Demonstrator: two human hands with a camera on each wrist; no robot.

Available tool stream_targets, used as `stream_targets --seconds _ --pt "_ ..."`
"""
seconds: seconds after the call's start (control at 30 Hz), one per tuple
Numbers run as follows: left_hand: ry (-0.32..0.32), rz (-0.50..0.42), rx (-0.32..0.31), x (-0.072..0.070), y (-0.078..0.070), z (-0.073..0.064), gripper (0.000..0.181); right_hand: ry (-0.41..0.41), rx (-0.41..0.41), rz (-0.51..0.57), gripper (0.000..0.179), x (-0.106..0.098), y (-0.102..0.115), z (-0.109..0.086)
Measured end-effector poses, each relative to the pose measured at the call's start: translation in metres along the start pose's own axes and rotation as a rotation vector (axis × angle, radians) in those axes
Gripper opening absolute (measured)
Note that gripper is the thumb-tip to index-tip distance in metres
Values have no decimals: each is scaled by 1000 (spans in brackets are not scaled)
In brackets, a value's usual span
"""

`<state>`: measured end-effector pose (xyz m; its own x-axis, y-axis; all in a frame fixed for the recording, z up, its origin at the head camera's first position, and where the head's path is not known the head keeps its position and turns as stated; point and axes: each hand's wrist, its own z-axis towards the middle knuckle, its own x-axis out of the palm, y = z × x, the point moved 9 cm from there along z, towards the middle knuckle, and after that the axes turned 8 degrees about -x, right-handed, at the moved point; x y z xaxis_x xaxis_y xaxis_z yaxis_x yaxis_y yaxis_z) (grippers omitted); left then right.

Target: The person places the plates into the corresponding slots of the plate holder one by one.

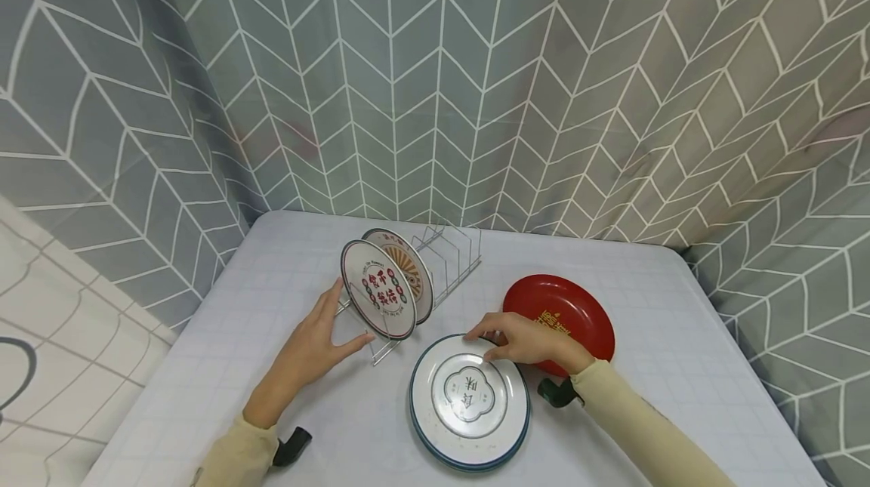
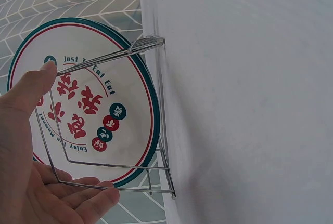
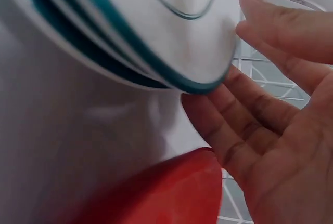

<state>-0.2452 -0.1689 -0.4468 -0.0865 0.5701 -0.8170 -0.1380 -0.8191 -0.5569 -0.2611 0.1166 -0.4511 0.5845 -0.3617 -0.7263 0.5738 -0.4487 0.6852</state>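
My left hand [image 1: 309, 343] is spread at the near end of a wire dish rack [image 1: 384, 351], its thumb and fingertips at the end wires in the left wrist view. Just behind those wires, a white plate [image 2: 88, 130] with red lettering leans upright. A second plate [image 1: 410, 264] with an orange ray pattern stands behind it. My right hand [image 1: 526, 337] pinches the far right rim of the top plate [image 1: 469, 426] in a stack, a white one with a teal edge, bottom up. In the right wrist view, several fingers are at the underside of that rim.
A red oval dish [image 1: 578, 313] with yellow characters lies to the right, partly behind my right hand and wrist. The rack's farther slots [image 1: 455, 260] extend back and to the right. Patterned curtains [image 1: 476, 94] surround the white table [image 1: 646, 306].
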Motion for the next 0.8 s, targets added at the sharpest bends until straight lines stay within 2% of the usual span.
stream_targets --seconds 0.2,0.47,0.8 --pt "-5 6 4 0 0 0 112 -3 0 -1 41 4 0 -1" --pt "-9 5 3 -1 0 -2 111 -56 86 -31 51 3 -6 -1" --pt "-16 2 11 -1 -1 -1 110 -94 144 -140 33 2 -10 3"
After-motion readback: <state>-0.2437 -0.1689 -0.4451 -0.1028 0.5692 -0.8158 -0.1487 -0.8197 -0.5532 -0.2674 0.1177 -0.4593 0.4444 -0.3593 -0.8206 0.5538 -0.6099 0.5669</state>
